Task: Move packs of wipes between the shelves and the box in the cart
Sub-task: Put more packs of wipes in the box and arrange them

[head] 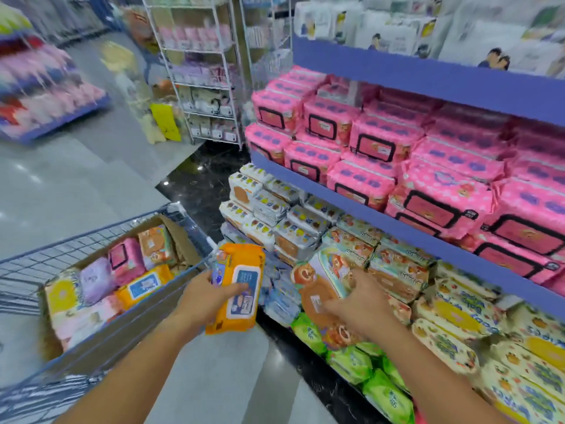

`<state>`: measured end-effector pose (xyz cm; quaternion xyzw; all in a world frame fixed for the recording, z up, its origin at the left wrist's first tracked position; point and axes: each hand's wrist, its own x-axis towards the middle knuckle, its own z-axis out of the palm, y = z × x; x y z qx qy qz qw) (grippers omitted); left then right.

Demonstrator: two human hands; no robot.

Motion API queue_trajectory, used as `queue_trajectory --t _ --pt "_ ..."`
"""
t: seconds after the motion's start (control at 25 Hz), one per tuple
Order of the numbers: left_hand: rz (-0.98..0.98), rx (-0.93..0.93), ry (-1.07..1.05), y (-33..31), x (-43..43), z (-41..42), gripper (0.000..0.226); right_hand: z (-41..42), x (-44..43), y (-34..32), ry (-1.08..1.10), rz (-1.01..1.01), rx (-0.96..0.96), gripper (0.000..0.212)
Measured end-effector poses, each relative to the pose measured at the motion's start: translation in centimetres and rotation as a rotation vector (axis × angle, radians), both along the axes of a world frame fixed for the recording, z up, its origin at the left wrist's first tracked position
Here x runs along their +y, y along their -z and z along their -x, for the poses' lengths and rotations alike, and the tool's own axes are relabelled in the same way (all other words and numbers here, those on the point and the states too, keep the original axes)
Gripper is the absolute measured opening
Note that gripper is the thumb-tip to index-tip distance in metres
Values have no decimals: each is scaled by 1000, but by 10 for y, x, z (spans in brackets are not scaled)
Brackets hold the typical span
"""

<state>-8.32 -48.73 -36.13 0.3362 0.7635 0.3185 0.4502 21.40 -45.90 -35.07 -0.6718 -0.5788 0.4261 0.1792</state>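
Observation:
My left hand (204, 293) grips an orange pack of wipes (237, 289) with a blue-and-white lid, held upright between the cart and the shelves. My right hand (362, 304) holds a pack (321, 289) with a brown bear face and brown lid, tilted over the bottom shelf. At lower left a cardboard box (180, 240) sits in the blue wire cart (61, 252); it holds several packs: pink, lilac, orange and yellow ones. Pink packs (376, 142) fill the middle shelf.
The blue shelf unit (397, 228) runs along the right. Its bottom shelf carries white, bear-print, green (351, 362) and yellow-fruit packs (458, 319). A white wire rack (201, 71) stands at the back. Grey floor (76, 179) lies to the left, with another display at far left.

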Motion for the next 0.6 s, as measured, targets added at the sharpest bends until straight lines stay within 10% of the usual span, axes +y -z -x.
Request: queue_trajectory --t 0.2,0.36,0.6 --pt "-105 -144 -190 -26 -39 132 60 149 1 -28 -100 10 127 51" --pt "-136 -235 -329 -31 -61 214 19 253 15 -28 -167 59 220 52" --pt "-95 -318 -511 23 -52 322 35 389 65 17 -281 174 212 75"
